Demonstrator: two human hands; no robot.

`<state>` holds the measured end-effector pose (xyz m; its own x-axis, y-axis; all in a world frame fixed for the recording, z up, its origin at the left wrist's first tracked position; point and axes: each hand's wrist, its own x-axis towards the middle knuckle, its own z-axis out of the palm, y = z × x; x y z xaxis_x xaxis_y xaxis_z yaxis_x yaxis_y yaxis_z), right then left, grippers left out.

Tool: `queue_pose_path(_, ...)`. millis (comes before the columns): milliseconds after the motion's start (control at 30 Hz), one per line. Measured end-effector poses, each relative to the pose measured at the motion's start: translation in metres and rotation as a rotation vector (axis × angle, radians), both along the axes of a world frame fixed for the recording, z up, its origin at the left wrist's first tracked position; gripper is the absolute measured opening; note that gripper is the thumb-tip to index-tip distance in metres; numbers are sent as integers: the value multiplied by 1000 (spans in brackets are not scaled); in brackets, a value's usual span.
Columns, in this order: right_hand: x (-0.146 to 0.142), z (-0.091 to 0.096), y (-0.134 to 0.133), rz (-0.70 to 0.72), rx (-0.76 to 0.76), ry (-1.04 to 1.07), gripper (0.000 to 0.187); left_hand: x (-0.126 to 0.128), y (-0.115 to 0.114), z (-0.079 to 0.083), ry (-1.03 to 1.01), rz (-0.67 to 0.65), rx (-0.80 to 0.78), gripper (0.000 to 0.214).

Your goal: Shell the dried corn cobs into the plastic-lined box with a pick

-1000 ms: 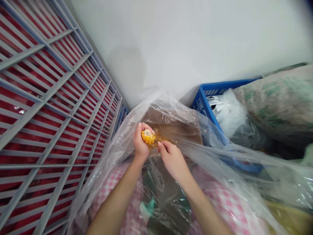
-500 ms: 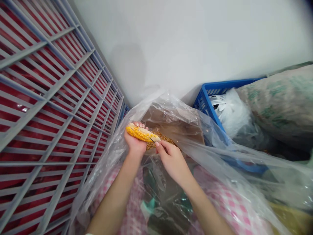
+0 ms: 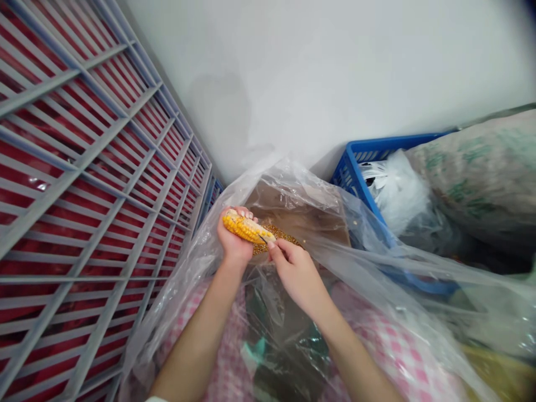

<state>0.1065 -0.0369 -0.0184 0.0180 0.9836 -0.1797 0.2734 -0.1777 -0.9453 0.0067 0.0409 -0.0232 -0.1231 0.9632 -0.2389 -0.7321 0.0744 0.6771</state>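
My left hand is wrapped around a yellow corn cob, held crosswise over the mouth of a large clear plastic bag. My right hand is closed in a pinch at the cob's right end, with a thin dark tip showing between its thumb and the cob; what it holds is too small to name. Below the cob lies a small heap of loose kernels on brown cardboard inside the bag.
Grey crates with red contents are stacked along the left. A blue plastic basket holding white bags stands at the right, beside a large filled sack. A white wall is behind. Pink checked cloth lies under the bag.
The cob has turned from end-on to crosswise in my left hand, then shifted slightly right. My right hand has stayed pinched at its right end.
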Motion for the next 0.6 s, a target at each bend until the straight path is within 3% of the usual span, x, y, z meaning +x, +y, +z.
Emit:
queue_pose_path(200, -1, -2, 0, 3, -35, -43, 29, 5, -3, -3, 79, 8, 61, 39)
queue_pose_path(467, -16, -8, -7, -130, -16, -105, 25, 15, -9, -11, 237, 152, 63, 35)
queue_pose_path(600, -32, -15, -10, -225, -28, 28, 27, 19, -18, -8, 216, 204, 19, 38)
